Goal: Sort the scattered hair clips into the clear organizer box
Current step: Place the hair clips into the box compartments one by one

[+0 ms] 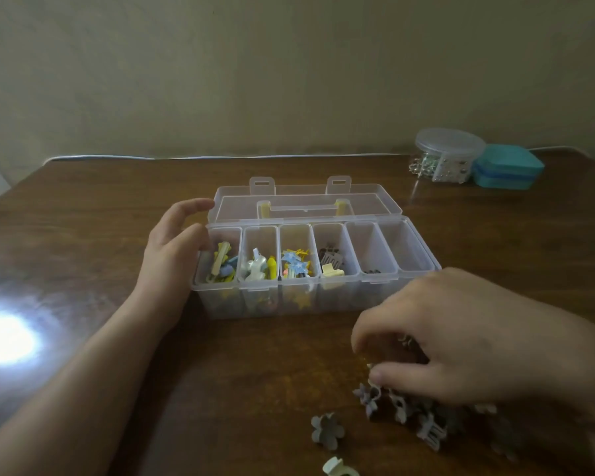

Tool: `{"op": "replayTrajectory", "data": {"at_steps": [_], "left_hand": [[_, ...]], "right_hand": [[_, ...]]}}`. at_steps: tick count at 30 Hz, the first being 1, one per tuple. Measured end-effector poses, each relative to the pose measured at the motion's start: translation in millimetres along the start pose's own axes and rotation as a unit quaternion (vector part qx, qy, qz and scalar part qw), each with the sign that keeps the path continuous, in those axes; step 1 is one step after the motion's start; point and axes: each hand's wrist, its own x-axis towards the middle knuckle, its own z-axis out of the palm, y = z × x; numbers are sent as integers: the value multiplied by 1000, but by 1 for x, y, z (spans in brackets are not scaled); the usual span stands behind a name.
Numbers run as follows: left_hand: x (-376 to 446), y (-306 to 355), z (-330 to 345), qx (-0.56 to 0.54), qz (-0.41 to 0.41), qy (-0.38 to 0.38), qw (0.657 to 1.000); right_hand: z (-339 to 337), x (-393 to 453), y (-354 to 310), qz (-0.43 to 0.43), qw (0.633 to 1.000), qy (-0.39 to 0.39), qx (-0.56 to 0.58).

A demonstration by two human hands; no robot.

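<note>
On the wooden table [83, 235], the right hand [461, 338] hides its fingers' grip among grey clips [399, 407]; left fingers [193, 207] relaxed.

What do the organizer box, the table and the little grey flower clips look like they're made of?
The organizer box looks like clear, slightly frosted plastic: its contents show through the walls. The table seems to be dark wood or veneer with a glossy finish, since it mirrors a bright light. The grey flower clips appear to be matte moulded plastic, though they are blurred.
</note>
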Motion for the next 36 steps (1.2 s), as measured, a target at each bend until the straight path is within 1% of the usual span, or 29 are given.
{"op": "replayTrajectory", "data": {"at_steps": [5,7,8,10,11,13,14,15,17,19,22,23,24,25,27,29,30,33,36], "left_hand": [[0,0,-1,5,-3,4,1000],[0,0,-1,5,-6,3,1000],[0,1,-1,6,-6,2,1000],[0,0,-1,10,-4,0,1000],[1,0,-1,11,-4,-2,1000],[1,-1,-2,7,-8,-10,1000],[1,-2,-3,6,-11,-13,1000],[1,-2,-3,5,-12,-15,1000],[2,-3,-3,6,-7,-14,1000],[2,-3,-2,5,-6,-8,1000],[2,-2,-2,0,-8,-9,1000],[2,-3,-2,-3,-10,-9,1000],[2,-3,-3,-5,-12,-9,1000],[2,-3,-3,-8,-14,-10,1000],[2,-3,-3,-8,-14,-13,1000],[3,-4,-3,-5,-12,-11,1000],[3,-4,-3,-5,-12,-10,1000],[3,-5,-3,-2,-13,-14,1000],[4,-5,-3,-7,-14,-17,1000]], "right_hand": [[6,6,-3,-7,999,-37,21],[4,5,-2,-9,1000,-16,17],[1,5,0,-6,1000,12,22],[-3,5,6,8,994,97,57],[-5,5,9,19,983,159,94],[-6,4,17,39,945,294,134],[-4,5,20,62,934,332,119],[-2,7,24,90,931,343,89],[6,12,31,128,942,309,38],[9,14,34,122,953,274,46],[3,11,35,89,942,317,60],[0,9,33,69,941,322,73],[-2,7,29,42,946,309,89],[-3,5,24,10,956,276,102],[-3,3,15,-37,981,167,89],[0,2,9,-53,996,62,39],[1,3,8,-56,998,32,23],[4,3,4,-77,996,-10,34],[8,8,3,-90,995,-28,29]]}}
